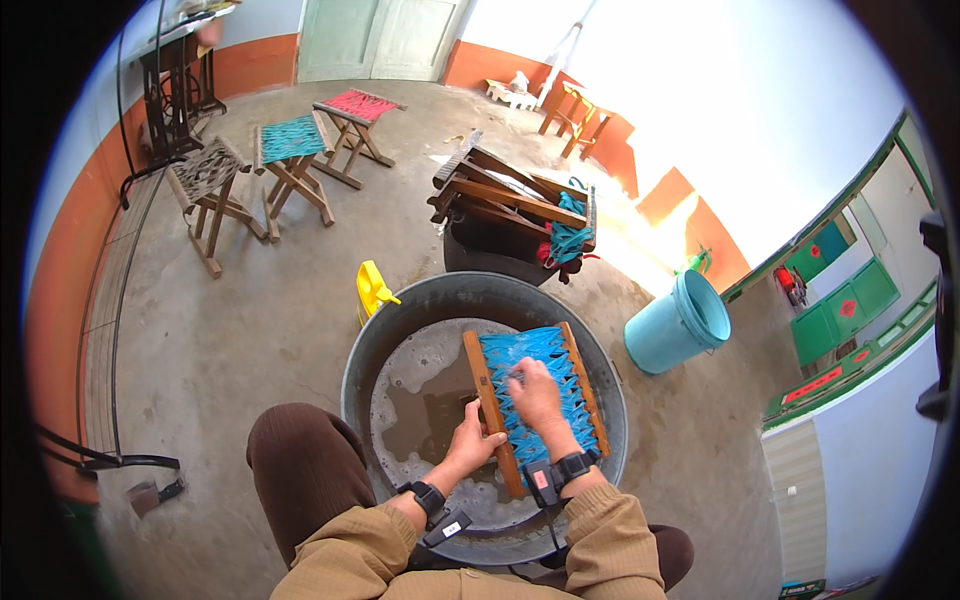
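A folding stool [550, 358] with a blue woven strap seat and wooden bars leans tilted in a large round metal tub [357, 385]. Beneath it lies murky, foamy water [425, 415]. My left hand [470, 442] is wrapped round the stool's left wooden bar. Over the blue webbing, my right hand [535, 395] is closed, its fingers pressed against the straps. A small greyish bit shows at those fingertips, too unclear to name. The stool's legs are mostly hidden below the seat. Both wrists wear dark straps with small devices.
A yellow spray bottle [372, 290] stands beside the tub's left rim. Past the far rim, wooden stool frames [520, 195] are piled on a dark container [490, 245]. A light-blue bucket [668, 325] is at right. Three folding stools [290, 142] stand at far left.
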